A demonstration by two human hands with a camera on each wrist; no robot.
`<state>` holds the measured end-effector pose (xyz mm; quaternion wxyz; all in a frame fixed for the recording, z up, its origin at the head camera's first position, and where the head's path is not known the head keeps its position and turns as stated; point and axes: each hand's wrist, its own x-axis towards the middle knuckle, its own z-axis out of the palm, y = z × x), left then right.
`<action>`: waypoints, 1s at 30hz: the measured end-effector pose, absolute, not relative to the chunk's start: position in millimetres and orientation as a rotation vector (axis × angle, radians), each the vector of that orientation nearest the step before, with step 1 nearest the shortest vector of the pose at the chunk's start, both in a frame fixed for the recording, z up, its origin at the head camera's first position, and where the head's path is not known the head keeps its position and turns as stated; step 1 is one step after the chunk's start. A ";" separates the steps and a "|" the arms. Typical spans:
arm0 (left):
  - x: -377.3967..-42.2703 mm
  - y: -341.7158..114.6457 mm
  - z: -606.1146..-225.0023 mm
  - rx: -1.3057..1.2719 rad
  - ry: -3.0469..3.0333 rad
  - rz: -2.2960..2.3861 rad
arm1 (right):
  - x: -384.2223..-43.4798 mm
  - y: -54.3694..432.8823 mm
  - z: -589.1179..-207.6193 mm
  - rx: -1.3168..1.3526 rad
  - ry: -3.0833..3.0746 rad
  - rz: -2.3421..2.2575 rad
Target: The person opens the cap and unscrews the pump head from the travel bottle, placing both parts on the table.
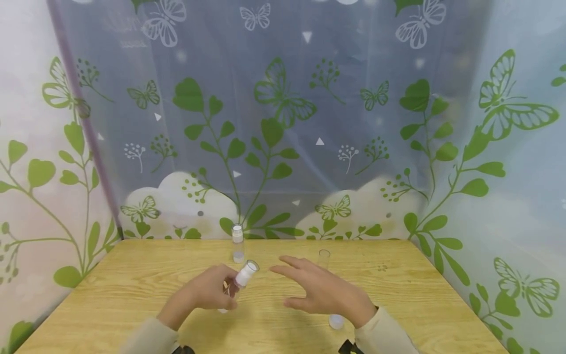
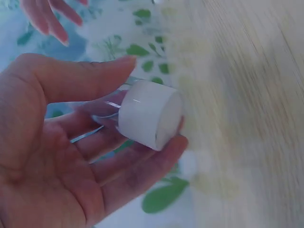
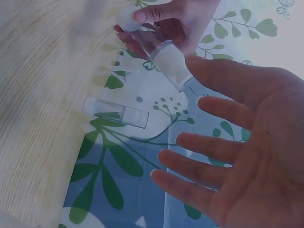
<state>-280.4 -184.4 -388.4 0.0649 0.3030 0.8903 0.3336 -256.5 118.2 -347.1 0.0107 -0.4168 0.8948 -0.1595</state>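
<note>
My left hand [image 1: 208, 290] grips a small clear bottle with a white pump top [image 1: 245, 274] under a see-through cap, tilted up to the right. In the left wrist view its white base [image 2: 149, 114] sits between thumb and fingers. My right hand [image 1: 325, 290] hovers to the right of the bottle with fingers spread and nothing in them. The right wrist view shows that hand's palm [image 3: 266, 156], its thumb overlapping the bottle's capped end. A second, similar bottle [image 1: 238, 243] stands upright at the back of the table.
Behind my right hand stands a clear, open-topped tube [image 1: 324, 255]. A small white round piece [image 1: 336, 322] lies by my right wrist. Several tiny bits [image 1: 382, 268] are on the right of the wooden table [image 1: 424, 305]. Patterned curtains [image 1: 283, 147] enclose the table's back and sides.
</note>
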 end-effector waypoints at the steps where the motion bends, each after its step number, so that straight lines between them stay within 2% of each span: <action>1: -276.9 -181.2 -386.8 0.926 2.679 0.992 | -255.6 118.4 -347.3 -1.299 2.795 -0.512; 13: -242.4 -151.2 -371.1 0.863 2.651 0.879 | -248.8 115.2 -349.6 -1.353 2.748 -0.600; 30: -227.0 -141.1 -378.4 0.917 2.641 0.884 | -248.8 111.5 -355.0 -1.419 2.601 -0.674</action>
